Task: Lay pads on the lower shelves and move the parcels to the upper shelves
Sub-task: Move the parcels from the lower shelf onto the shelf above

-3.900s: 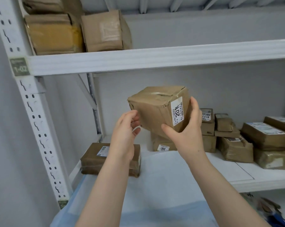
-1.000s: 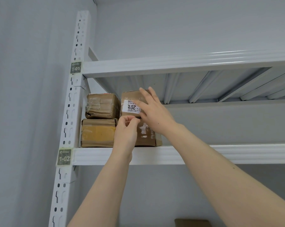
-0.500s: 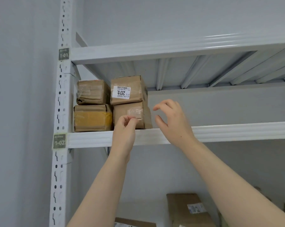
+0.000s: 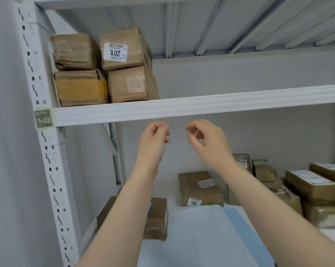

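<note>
Four brown parcels (image 4: 105, 66) sit stacked two on two at the upper left of the head view, on the upper shelf (image 4: 201, 106) hard against the perforated upright post (image 4: 47, 151); the top right one carries a white label reading 201. Just below that shelf's front rim, near the middle of the frame, the left hand (image 4: 153, 139) and the right hand (image 4: 207, 141) hang side by side but apart, both empty, fingers loosely curled and touching nothing. Lower in the frame a pale blue pad (image 4: 201, 237) lies on the lower shelf (image 4: 332, 235), with more parcels around it: a flat one (image 4: 157, 218) partly hidden behind the left forearm, one labelled 300 (image 4: 199, 187) at the pad's far edge, and a cluster (image 4: 313, 187) at the right edge. I judge one placing finished and the next pickup due. That calls for reaching down to a lower parcel, probably the 300 one, gripping it with both hands, and lifting it clear of the shelf rim into the free space right of the stack.
</note>
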